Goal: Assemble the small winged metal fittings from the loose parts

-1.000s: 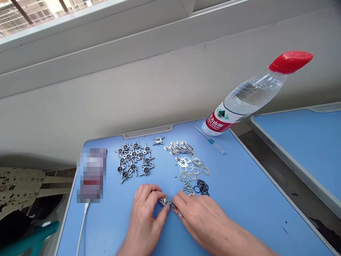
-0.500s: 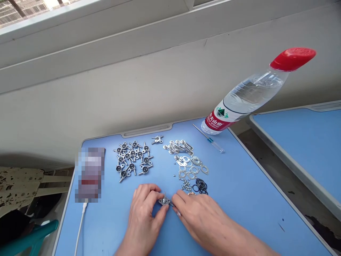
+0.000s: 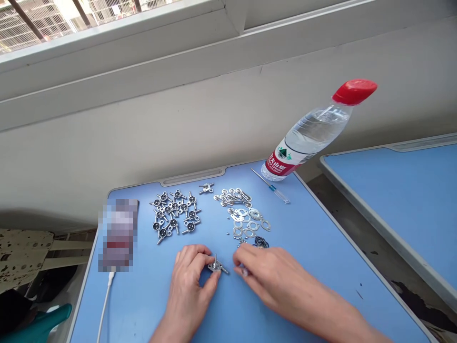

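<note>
Fingers [image 3: 198, 252] of the left hand [image 3: 187, 286] pinch a metal fitting [image 3: 215, 267], long axis slanting to lower right; the right hand [image 3: 274, 281] lies just beside that end, its grip unclear.

Left hand [image 3: 189, 281], palm down, is curling its fingers [image 3: 194, 252] inward and is pinching with the thumb [image 3: 215, 281], its forearm [image 3: 166, 333] rising from the bottom edge of the view. Right hand [image 3: 269, 276] is angling in from the lower right, its fingers [image 3: 243, 259] bunching together and pointing toward the left hand, knuckles raised, its wrist and forearm [image 3: 339, 317] stretching diagonally out of view, both hands working just apart
</note>
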A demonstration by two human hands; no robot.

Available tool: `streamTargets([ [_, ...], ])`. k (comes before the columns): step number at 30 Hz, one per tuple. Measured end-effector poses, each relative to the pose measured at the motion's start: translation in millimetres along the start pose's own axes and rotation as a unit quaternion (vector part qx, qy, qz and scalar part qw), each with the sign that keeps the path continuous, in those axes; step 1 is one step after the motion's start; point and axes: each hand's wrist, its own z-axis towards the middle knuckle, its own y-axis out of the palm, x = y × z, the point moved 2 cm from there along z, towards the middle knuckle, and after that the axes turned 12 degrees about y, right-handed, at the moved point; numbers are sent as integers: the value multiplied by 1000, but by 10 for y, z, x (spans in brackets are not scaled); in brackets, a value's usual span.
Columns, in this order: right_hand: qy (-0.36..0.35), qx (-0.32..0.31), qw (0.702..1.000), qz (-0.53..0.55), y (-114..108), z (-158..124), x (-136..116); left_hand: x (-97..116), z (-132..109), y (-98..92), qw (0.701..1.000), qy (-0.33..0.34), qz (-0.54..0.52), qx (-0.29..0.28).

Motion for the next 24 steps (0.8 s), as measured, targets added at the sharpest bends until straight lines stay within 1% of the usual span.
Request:
streamTargets([
  [1,29,12,999,15,-75,10,59,6,2,-2,1000,4,1,2],
  [3,57,68,996,29,-208,22,166,18,4,-5,1000,12,3,6],
  [4,75,83,993,25,-250,26,214,23,4,-5,1000,15,4,9],
  [7,90,102,991,13,-291,26,280,28,1,-2,1000,22,8,15],
  [11,70,98,993,-2,-252,14,261,29,-2,7,999,23,15,20],
  [16,72,92,993,-13,-229,11,303,24,-2,13,999,28,19,21],
  [21,94,55,993,-39,-206,26,340,7,-8,18,999,30,23,12],
  [24,94,36,994,-47,-199,33,319,-5,-12,21,999,30,22,12],
])
